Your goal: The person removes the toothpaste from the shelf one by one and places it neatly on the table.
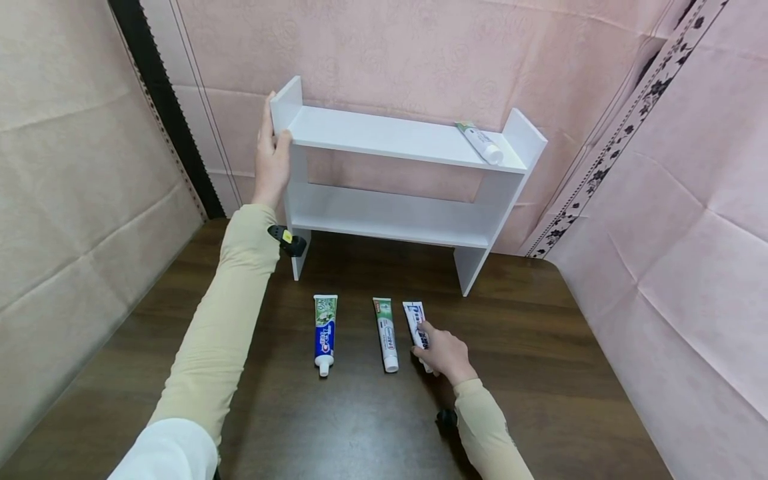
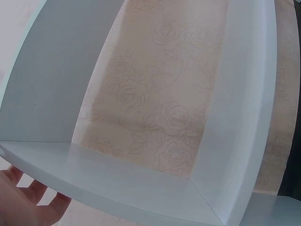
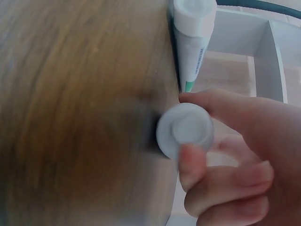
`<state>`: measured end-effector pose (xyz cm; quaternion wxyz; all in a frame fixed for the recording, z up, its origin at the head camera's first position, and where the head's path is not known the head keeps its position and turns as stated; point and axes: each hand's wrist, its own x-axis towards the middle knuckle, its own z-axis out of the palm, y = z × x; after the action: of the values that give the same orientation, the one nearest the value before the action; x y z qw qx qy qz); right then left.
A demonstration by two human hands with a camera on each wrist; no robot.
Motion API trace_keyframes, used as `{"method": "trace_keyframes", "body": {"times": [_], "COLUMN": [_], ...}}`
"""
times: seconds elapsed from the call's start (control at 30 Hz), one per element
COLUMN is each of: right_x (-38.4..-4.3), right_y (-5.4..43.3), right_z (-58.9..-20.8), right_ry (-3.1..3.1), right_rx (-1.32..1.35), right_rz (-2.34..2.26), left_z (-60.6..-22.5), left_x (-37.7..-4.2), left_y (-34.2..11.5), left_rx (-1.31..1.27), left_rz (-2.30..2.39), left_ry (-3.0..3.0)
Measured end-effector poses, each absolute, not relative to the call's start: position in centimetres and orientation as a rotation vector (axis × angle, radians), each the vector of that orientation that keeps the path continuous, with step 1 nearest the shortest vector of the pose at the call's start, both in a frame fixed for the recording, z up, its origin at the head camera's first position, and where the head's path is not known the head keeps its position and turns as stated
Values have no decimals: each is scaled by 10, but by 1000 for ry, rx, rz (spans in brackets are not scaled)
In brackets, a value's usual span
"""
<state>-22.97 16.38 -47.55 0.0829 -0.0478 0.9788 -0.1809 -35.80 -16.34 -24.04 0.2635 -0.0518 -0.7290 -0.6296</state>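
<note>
A white two-tier shelf (image 1: 390,212) stands at the back of the wooden table. My left hand (image 1: 273,160) grips its left side panel; in the left wrist view, fingers (image 2: 59,207) curl at the panel's edge. At the front right, my right hand (image 1: 447,352) pinches a white and blue toothpaste tube (image 1: 414,313) lying on the table. The right wrist view shows its round white cap (image 3: 186,129) between thumb and fingers. To its left lie a green and white toothpaste tube (image 1: 387,337) and a blue and green toothpaste tube (image 1: 325,330).
Another toothpaste tube (image 1: 483,143), white with a green end, lies on the shelf's upper board at the right. Pink patterned cloth (image 1: 408,53) hangs behind the shelf, with pale cloth (image 1: 678,220) along the right side. The brown table (image 1: 336,433) extends in front.
</note>
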Motion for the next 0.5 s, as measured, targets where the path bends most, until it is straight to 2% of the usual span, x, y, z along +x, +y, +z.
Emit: {"method": "trace_keyframes", "body": {"times": [0.5], "right_x": [-227], "right_y": [164], "right_z": [-471], "right_ry": [2890], "right_rx": [-159], "right_rz": [-473], "left_z": [-242], "left_x": [-361], "left_y": [-165], "left_rx": [-151], "left_rz": [-1699], "left_ry": [-1968]}}
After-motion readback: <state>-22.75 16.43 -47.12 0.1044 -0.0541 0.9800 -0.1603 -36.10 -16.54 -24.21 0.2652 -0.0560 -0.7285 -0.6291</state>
